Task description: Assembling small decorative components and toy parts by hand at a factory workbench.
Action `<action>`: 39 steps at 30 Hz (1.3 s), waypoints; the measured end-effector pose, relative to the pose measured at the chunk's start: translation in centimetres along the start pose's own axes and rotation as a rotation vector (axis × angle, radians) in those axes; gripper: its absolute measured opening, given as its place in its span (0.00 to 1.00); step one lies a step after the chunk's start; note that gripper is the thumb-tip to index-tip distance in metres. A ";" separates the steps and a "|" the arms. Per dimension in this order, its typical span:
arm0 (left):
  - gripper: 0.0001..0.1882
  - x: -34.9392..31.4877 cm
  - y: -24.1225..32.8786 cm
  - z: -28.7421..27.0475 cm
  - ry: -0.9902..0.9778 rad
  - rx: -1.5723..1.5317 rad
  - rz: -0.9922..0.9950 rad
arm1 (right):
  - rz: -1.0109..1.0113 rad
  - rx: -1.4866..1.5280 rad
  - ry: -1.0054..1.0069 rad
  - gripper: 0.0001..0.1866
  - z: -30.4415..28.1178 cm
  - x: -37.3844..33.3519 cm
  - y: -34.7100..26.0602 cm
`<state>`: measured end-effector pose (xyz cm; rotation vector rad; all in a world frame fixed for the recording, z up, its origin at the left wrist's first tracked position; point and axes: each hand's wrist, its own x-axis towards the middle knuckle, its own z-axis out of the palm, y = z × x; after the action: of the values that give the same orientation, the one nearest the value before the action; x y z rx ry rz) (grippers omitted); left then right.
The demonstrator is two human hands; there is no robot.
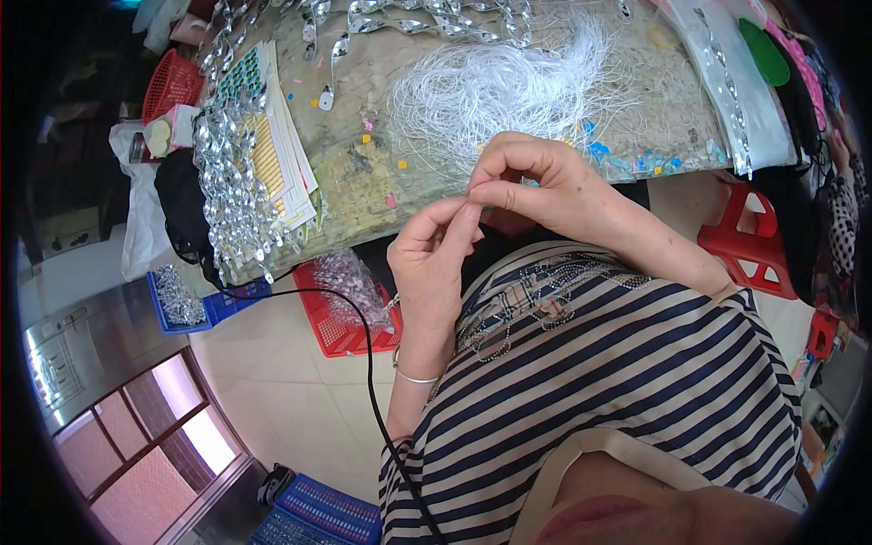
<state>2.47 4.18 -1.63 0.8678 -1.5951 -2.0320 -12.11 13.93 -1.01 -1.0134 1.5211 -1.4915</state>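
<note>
At the table's near edge, the fingertips of my left hand [427,263] and my right hand [549,186] meet in a pinch. Whatever lies between them is too fine to make out. Just beyond my fingers, a loose tangle of white, shiny thread [500,91] spreads over the worn tabletop [350,177]. A few of its strands trail toward my hands. My left wrist wears a pale bangle [417,377].
Twisted silver strips [232,173] hang over the table's left edge, beside papers [283,154]. Below stand a red basket [350,347] of silvery pieces and a blue tray [162,313]. A black cable [370,363] runs past my left arm. A red stool [749,241] stands right.
</note>
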 end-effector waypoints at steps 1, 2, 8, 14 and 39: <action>0.07 0.1 0.0 0.2 0.001 0.000 0.000 | 0.000 0.000 -0.001 0.04 0.0 0.0 0.2; 0.07 0.2 0.1 0.5 0.015 -0.057 -0.001 | -0.027 -0.016 0.011 0.05 -0.1 0.1 0.3; 0.07 0.1 0.2 0.5 -0.003 -0.108 -0.040 | -0.089 -0.068 0.029 0.06 -0.1 -0.2 0.0; 0.08 0.1 0.1 0.4 0.015 -0.097 -0.047 | 0.100 0.104 0.030 0.07 -0.1 -0.3 0.1; 0.07 -0.9 -1.2 -2.9 -0.297 0.141 -0.274 | 0.091 0.504 0.234 0.09 -5.0 1.3 -1.6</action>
<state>5.22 3.05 -3.01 0.9105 -1.8853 -2.3509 -17.19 14.75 0.76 -0.4819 1.2248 -1.8492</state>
